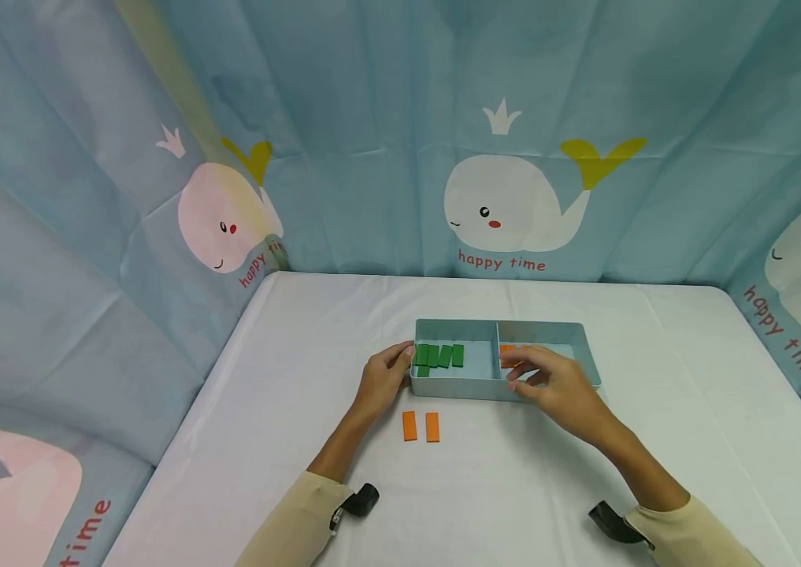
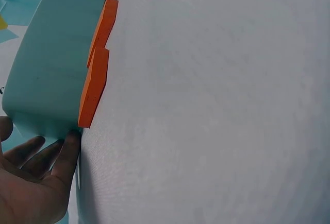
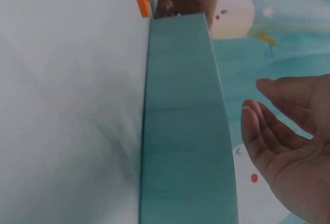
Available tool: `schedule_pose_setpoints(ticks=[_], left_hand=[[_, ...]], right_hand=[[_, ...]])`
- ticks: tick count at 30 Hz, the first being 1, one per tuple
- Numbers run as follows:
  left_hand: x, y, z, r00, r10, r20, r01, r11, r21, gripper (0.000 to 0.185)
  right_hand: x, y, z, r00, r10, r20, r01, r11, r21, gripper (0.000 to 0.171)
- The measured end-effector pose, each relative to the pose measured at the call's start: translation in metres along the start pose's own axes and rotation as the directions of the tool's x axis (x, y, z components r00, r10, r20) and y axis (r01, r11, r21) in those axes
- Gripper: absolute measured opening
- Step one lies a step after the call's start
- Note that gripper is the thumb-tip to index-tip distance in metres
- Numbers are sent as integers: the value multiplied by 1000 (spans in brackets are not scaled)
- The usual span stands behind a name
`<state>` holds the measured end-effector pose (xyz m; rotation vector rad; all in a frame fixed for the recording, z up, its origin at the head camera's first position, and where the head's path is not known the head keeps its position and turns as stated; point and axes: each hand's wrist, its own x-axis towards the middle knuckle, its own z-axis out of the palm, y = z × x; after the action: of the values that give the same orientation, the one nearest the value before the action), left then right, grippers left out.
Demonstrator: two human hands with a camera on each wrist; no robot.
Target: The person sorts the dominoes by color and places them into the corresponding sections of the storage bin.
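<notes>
A blue-green two-compartment box [image 1: 457, 388] stands on the table. My left hand [image 1: 380, 384] grips its left end, thumb at the rim and fingers against the end wall, as the left wrist view also shows. Several green tiles [image 1: 445, 357] lie in the left compartment. Over the right compartment hovers my right hand [image 1: 559, 390], thumb and fingers apart with nothing between them in the right wrist view. Below it, orange tiles [image 1: 507, 349] lie against the divider, partly hidden by the fingers. Two more orange tiles, a left one [image 1: 409, 426] and a right one [image 1: 432, 428], lie in front of the box.
A white cloth [image 1: 506, 488] covers the table. Behind and to the left hangs a blue curtain [image 1: 365, 213] printed with whales. Dark wrist cameras are strapped at both sleeves, the left one [image 1: 361, 500] and the right one [image 1: 614, 523].
</notes>
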<state>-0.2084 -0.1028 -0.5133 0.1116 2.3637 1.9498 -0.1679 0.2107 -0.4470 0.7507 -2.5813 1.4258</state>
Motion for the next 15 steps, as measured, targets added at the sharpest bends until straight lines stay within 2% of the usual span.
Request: schedule_pose_setpoints(ticks=[8, 15], left_hand=[[-1, 1, 0, 1000, -6, 3, 6, 1000, 6, 55], [-1, 2, 0, 1000, 0, 6, 0, 1000, 5, 55]], right_hand=[[-6, -4, 18, 998, 7, 59, -8, 1000, 16, 39], [-9, -5, 32, 993, 52, 107, -56, 998, 37, 38]])
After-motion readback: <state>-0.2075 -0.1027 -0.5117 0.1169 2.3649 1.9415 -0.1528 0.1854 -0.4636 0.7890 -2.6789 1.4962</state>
